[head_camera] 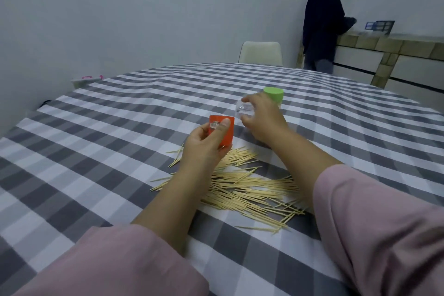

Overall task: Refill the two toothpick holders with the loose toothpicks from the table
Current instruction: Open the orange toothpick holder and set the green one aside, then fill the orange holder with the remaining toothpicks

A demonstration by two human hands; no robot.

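Note:
My left hand [204, 144] grips an orange holder part [224, 130] with a small label, lifted a little above the cloth. My right hand [262, 118] holds a clear plastic piece [240, 109], raised and tilted toward the left. Just behind that hand stands a green-capped holder [274, 94], partly hidden by my fingers. A large heap of loose wooden toothpicks [245, 187] lies spread on the checked tablecloth [120, 127] between and under my forearms.
A cream chair [260, 51] stands at the table's far edge. A person in dark clothes [322, 26] stands at a counter [384, 43] at the back right. A white box with pink clasps [86, 79] sits past the table's left rim.

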